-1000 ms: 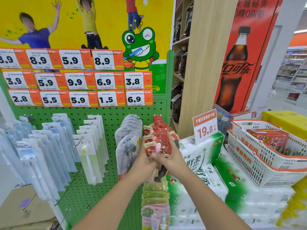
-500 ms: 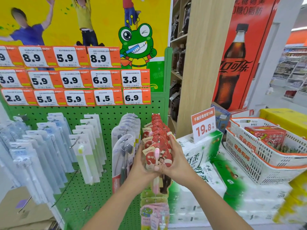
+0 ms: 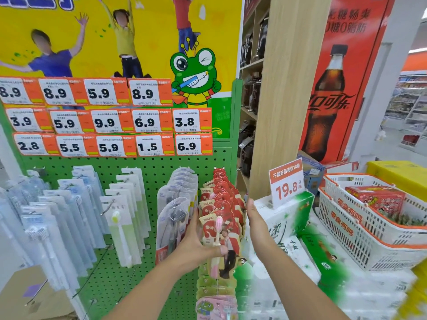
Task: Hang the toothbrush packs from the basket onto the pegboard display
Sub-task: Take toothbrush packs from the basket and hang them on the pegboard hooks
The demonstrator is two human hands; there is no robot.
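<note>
Head view: the left hand [image 3: 196, 244] is gripping the front red toothbrush pack [image 3: 216, 229] at the outer end of a crowded hook on the green pegboard [image 3: 147, 167], thumb across the lower card and fingers wrapped behind it. The right hand [image 3: 253, 219] is standing just beside the same row, fingers extended and flat, holding nothing and apart from the cards. The row of red packs [image 3: 223, 188] is running back along the hook to the board. The front pack's hang hole appears to be seated on the hook tip, though the card edges are overlapping there and I cannot confirm it.

Further packs are hanging below on a lower hook [image 3: 217, 294], and clear-fronted packs are filling the hooks to the left [image 3: 124, 218]. The white basket [image 3: 342, 218] with orange trim is sitting to the right on stacked tissue cartons [image 3: 288, 218], well apart from both hands; a red box is lying in it, and no toothbrush pack is showing inside from this angle.

Assessment: the step in hand is seating and squaring a pack on its hook. The next move is likely calling for the left hand to let go once the card is hanging true, then a reach across to the basket for another pack, if any remain. The row is looking nearly full, so another hook may be needed.
</note>
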